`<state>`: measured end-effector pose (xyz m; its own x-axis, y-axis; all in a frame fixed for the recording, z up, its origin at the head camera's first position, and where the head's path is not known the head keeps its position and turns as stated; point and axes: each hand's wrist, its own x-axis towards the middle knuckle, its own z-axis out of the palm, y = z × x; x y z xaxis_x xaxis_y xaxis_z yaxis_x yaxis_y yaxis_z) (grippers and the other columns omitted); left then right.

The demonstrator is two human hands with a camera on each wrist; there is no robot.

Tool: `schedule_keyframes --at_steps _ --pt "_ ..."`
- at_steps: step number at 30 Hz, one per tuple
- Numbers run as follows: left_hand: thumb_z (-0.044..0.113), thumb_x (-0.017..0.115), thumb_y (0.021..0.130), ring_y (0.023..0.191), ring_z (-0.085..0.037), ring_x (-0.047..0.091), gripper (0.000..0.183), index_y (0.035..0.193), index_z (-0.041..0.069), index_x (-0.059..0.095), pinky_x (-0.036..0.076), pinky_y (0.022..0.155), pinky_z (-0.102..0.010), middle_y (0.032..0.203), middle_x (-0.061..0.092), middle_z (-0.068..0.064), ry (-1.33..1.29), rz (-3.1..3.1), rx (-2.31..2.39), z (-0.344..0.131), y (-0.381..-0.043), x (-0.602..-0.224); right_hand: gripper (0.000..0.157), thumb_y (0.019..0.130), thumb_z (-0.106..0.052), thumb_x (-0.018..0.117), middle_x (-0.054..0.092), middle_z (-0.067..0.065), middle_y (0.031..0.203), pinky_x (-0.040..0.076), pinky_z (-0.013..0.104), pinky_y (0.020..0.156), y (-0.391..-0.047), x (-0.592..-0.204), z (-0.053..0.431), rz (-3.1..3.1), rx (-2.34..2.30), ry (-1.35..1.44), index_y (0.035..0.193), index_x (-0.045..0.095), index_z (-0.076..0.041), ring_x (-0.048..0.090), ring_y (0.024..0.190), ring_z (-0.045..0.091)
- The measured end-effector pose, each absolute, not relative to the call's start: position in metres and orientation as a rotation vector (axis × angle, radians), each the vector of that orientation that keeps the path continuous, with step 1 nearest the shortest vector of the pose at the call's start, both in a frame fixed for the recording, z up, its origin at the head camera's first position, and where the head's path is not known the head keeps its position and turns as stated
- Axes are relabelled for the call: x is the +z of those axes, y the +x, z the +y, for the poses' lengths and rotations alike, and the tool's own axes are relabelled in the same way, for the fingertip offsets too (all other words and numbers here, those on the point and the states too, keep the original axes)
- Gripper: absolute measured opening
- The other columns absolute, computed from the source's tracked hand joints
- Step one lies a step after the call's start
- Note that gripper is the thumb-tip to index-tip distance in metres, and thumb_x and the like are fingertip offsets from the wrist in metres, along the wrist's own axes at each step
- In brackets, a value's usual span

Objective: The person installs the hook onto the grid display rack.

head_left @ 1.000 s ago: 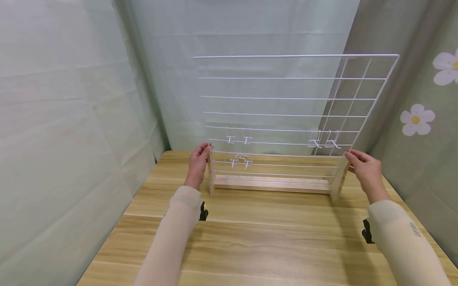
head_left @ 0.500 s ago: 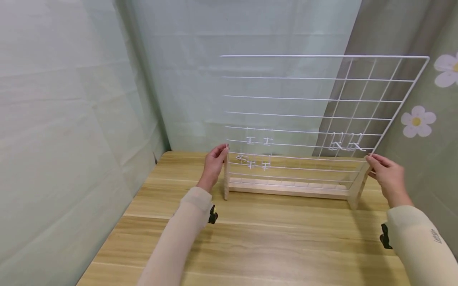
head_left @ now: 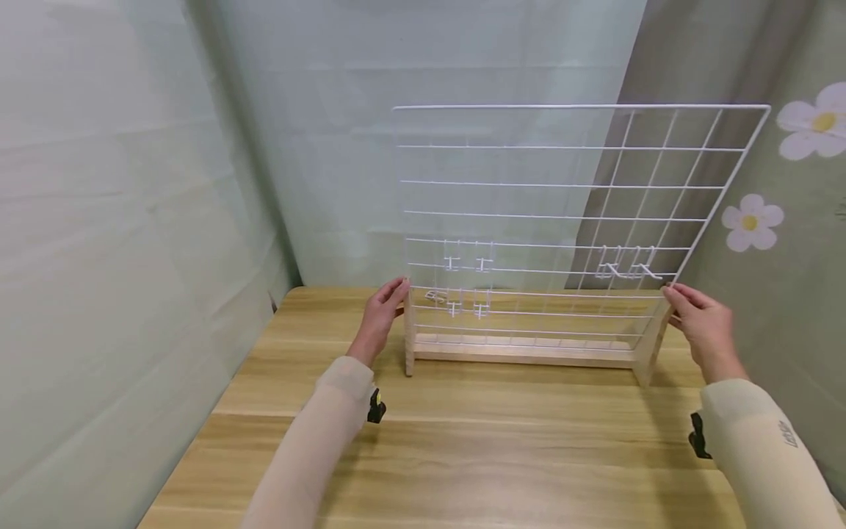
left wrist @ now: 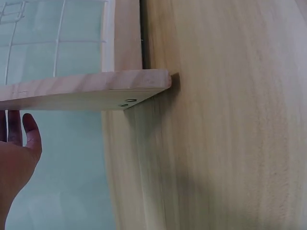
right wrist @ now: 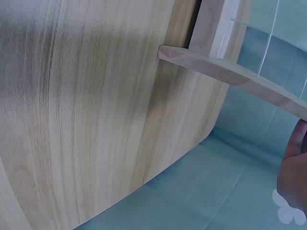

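Note:
A white wire grid display rack [head_left: 562, 186] stands on the table, its grid held in a pale wooden base [head_left: 522, 354] with two upright side panels. My left hand [head_left: 380, 321] holds the upper end of the left side panel [left wrist: 86, 89]; in the left wrist view its fingers [left wrist: 32, 134] lie against the panel's outer side. At the other end, my right hand [head_left: 702, 323] grips the top of the right side panel [right wrist: 230, 74]. Several white hooks [head_left: 482, 264] hang on the grid's left part, and more hooks [head_left: 641, 270] hang near its right edge.
The wood-grain table [head_left: 502, 455] runs up to a pale green curtain [head_left: 317, 184] at the back. A curtain printed with daisies [head_left: 752, 222] closes off the right side, with another pale curtain [head_left: 112, 257] on the left.
Both hands shifted the rack to the right along the table, mostly during the first half second. Since then the whole head view has swung slightly, with both hands staying on the side panels.

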<state>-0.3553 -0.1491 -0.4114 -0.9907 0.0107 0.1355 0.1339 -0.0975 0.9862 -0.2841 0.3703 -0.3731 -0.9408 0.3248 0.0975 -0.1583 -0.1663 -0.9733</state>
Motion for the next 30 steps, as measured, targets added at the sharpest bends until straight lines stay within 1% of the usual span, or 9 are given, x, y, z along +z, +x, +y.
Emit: schedule_keyframes --at_steps 5,10,14,16,20,22,26,28,30 --pt "0.037 0.061 0.099 0.124 -0.028 0.051 0.053 0.141 0.004 0.052 0.039 0.106 -0.051 0.140 0.052 -0.018 -0.167 -2.067 -2.271 -0.151 -0.358 -0.410 0.012 0.092 -0.013 0.071 0.071 -0.014 0.082 0.055 0.017 0.061 -0.285 -0.375 0.369 -1.803 2.175 -0.186 0.089 0.075 -0.024 0.066 0.074 -0.001" --pt "0.031 0.060 0.100 0.121 -0.028 0.051 0.049 0.139 0.002 0.053 0.040 0.105 -0.051 0.138 0.051 -0.021 -0.167 -2.064 -2.295 -0.142 -0.359 -0.410 0.014 0.093 -0.013 0.070 0.071 -0.015 0.082 0.054 0.017 0.061 -0.285 -0.376 0.378 -1.817 2.162 -0.162 0.088 0.074 -0.025 0.066 0.073 -0.001" --pt "0.027 0.060 0.101 0.123 -0.034 0.049 0.045 0.138 0.001 0.053 0.040 0.104 -0.052 0.136 0.050 -0.025 -0.236 -2.060 -2.310 -0.128 -0.360 -0.410 0.015 0.093 -0.013 0.069 0.072 -0.015 0.082 0.054 0.017 0.060 -0.281 -0.375 0.393 -1.805 2.161 -0.157 0.088 0.074 -0.026 0.066 0.072 -0.001" --pt "0.027 0.059 0.101 0.124 -0.035 0.050 0.044 0.137 0.002 0.054 0.041 0.103 -0.051 0.136 0.051 -0.025 -0.251 -2.076 -2.303 -0.121 -0.360 -0.410 0.014 0.094 -0.014 0.069 0.072 -0.015 0.082 0.054 0.017 0.060 -0.277 -0.375 0.399 -1.801 2.170 -0.159 0.088 0.074 -0.026 0.066 0.072 -0.001" --pt "0.028 0.059 0.101 0.121 -0.032 0.054 0.044 0.137 0.003 0.055 0.045 0.101 -0.049 0.130 0.057 -0.018 -0.249 -2.097 -2.297 -0.115 -0.361 -0.412 0.012 0.093 -0.014 0.070 0.072 -0.014 0.083 0.055 0.017 0.061 -0.270 -0.375 0.406 -1.774 2.195 -0.166 0.090 0.075 -0.025 0.067 0.074 -0.001" --pt "0.030 0.057 0.102 0.119 -0.032 0.055 0.044 0.135 0.001 0.056 0.045 0.101 -0.049 0.125 0.060 -0.015 -0.248 -2.087 -2.312 -0.116 -0.362 -0.415 0.012 0.092 -0.015 0.070 0.072 -0.015 0.084 0.055 0.018 0.061 -0.268 -0.375 0.407 -1.767 2.192 -0.182 0.090 0.075 -0.025 0.067 0.074 -0.001" --pt "0.032 0.052 0.104 0.122 -0.037 0.052 0.046 0.135 -0.003 0.055 0.039 0.105 -0.055 0.117 0.062 -0.014 -0.250 -2.066 -2.353 -0.122 -0.364 -0.419 0.011 0.091 -0.015 0.072 0.072 -0.015 0.082 0.055 0.018 0.061 -0.264 -0.374 0.406 -1.754 2.180 -0.240 0.089 0.075 -0.026 0.067 0.073 -0.001" --pt "0.032 0.053 0.104 0.124 -0.039 0.050 0.047 0.134 -0.004 0.054 0.037 0.106 -0.056 0.114 0.063 -0.011 -0.237 -2.079 -2.332 -0.124 -0.369 -0.422 0.011 0.091 -0.016 0.072 0.072 -0.016 0.082 0.055 0.018 0.060 -0.263 -0.373 0.406 -1.751 2.174 -0.259 0.088 0.075 -0.027 0.067 0.073 -0.001" --pt "0.028 0.055 0.103 0.125 -0.039 0.049 0.045 0.134 -0.004 0.054 0.036 0.106 -0.058 0.113 0.063 -0.009 -0.222 -2.088 -2.311 -0.126 -0.374 -0.425 0.012 0.091 -0.016 0.072 0.071 -0.016 0.081 0.054 0.017 0.060 -0.260 -0.373 0.405 -1.749 2.165 -0.266 0.087 0.075 -0.028 0.067 0.073 -0.002"
